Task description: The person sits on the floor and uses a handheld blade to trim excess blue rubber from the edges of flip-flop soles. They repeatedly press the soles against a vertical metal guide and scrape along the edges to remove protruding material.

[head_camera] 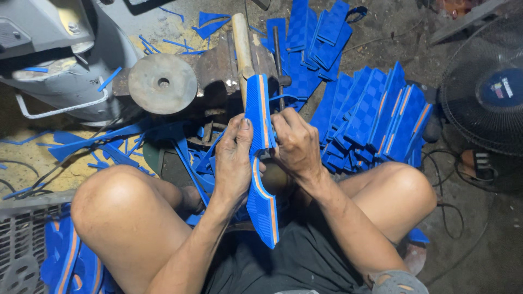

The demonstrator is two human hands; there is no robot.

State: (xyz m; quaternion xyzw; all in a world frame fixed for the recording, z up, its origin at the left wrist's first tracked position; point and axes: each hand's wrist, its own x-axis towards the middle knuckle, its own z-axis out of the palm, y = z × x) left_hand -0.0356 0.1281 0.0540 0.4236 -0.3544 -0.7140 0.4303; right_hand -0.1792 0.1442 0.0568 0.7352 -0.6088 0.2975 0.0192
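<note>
Person sits cross-legged on the floor, knees wide, w/ both hands on a blue sole [260,158] that has an orange edge stripe. Left hand [233,158] wraps the sole's left side at mid-length, fingers closed round it; right hand [297,144] clenches on its right side, just beside the left. Can't tell if the right also holds a tool. Sole stands on edge, running from the lap up toward a rusty anvil [218,71]. A wood-handled hammer [242,41] lies on the anvil, round metal disc [162,83] to its left. Stack of blue soles [376,117] fans out at right, near a fan [485,92]. Blue scraps [117,144] litter the floor at left.
</note>
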